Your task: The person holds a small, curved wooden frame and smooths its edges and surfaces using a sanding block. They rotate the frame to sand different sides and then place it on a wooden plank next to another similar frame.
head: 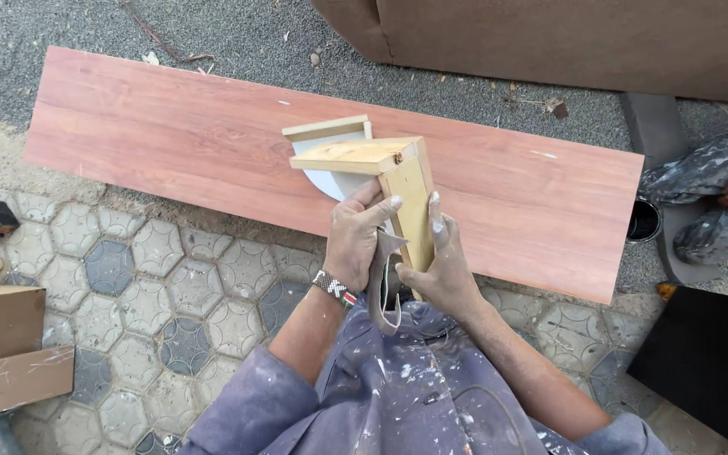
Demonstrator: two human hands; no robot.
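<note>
A small pale wooden frame piece made of 2 jointed boards is being held upright above a long reddish-brown laminate board, which is lying flat on the gravel and paving. The left hand is being closed around the near, upright board together with a strip of grey-brown sanding paper or cloth, the thumb being pressed against the board's face. The right hand is being clamped on the same board from the other side, with a paint-smeared forefinger laid along its edge. The piece is probably being gripped from both sides so that it is kept steady while the strip is being pressed to the wood. The lower end of the piece is being braced close to the body, just above the paint-spattered grey-blue work clothing.

A white curved panel is being partly hidden behind the top board, so its full shape cannot be told. The bottom of the upright board is being covered by the 2 hands and the strip. Whether the frame is touching the laminate board cannot be told.

At the right edge, another person's hand and spattered trouser leg are being cut off by the frame, beside a dark round tin. At the left, brown cardboard pieces are only partly being shown.
</note>
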